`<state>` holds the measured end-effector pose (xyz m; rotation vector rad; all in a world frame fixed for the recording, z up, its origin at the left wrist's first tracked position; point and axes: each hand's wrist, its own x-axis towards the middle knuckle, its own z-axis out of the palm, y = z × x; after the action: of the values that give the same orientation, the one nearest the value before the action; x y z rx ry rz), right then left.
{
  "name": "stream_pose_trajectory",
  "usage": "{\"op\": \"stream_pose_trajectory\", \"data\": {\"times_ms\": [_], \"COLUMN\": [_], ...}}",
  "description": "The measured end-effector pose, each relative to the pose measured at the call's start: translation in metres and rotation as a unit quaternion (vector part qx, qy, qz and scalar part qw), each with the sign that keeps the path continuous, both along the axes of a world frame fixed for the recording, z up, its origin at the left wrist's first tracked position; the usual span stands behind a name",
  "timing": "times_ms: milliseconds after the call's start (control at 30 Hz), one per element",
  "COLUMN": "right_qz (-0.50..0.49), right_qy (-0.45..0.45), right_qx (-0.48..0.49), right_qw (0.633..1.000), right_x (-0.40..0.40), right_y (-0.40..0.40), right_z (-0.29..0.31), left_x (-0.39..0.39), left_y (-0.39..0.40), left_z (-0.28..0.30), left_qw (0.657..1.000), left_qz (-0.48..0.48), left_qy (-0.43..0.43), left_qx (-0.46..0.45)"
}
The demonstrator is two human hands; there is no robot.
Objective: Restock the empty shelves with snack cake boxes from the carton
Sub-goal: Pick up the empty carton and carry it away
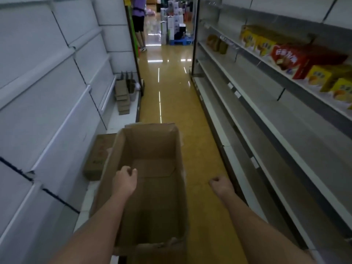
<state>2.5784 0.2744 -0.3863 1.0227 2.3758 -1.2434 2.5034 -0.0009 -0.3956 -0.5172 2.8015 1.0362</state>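
Observation:
An open brown carton [152,149] stands on the yellow floor in front of me, and nothing shows inside it. My left hand [124,181] hangs over its left side with fingers curled, holding nothing. My right hand [222,185] is a loose fist over the floor, to the right of the carton. On the right shelving, one shelf [285,77] carries yellow snack cake boxes [263,44] and a red box [289,60]. More yellow boxes [323,77] sit at the near end. The shelves below [266,115] are bare.
A closed carton [98,157] lies on the base of the white shelving at my left. Small brown boxes [122,96] are stacked further along that base. A person [139,20] stands at the aisle's far end beside stacked goods on a blue pallet [175,25].

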Motion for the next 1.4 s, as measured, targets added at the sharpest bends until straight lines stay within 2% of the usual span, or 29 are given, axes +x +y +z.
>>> {"op": "stream_pose_trajectory", "data": {"times_ms": [200,367,467,700,967,1400], "right_qz": [0.026,0.053,0.084,0.116,0.135,0.022], "right_qy": [-0.064,-0.109,-0.13,-0.116,-0.102,-0.081], "right_qx": [0.009,0.052,0.097,0.153,0.202,0.228], "right_qw": [0.998,0.991,0.983,0.974,0.965,0.97], "right_x": [-0.038,-0.051,-0.055,-0.06,-0.079,-0.11], "right_y": [-0.064,-0.087,-0.09,-0.089,-0.099,-0.034], "right_z": [-0.039,-0.068,-0.085,-0.105,-0.107,-0.069], "left_x": [-0.03,-0.037,-0.04,-0.049,-0.065,-0.106], "left_y": [-0.088,-0.13,-0.136,-0.14,-0.099,0.002], "left_z": [-0.033,-0.07,-0.085,-0.11,-0.106,-0.08], "left_qw": [0.998,0.992,0.99,0.983,0.987,0.991], "left_qz": [-0.015,-0.037,-0.031,-0.007,-0.047,-0.048], "left_qy": [-0.038,-0.116,-0.135,-0.171,-0.147,-0.118], "left_qx": [-0.054,-0.031,0.02,0.061,-0.053,-0.049]}}
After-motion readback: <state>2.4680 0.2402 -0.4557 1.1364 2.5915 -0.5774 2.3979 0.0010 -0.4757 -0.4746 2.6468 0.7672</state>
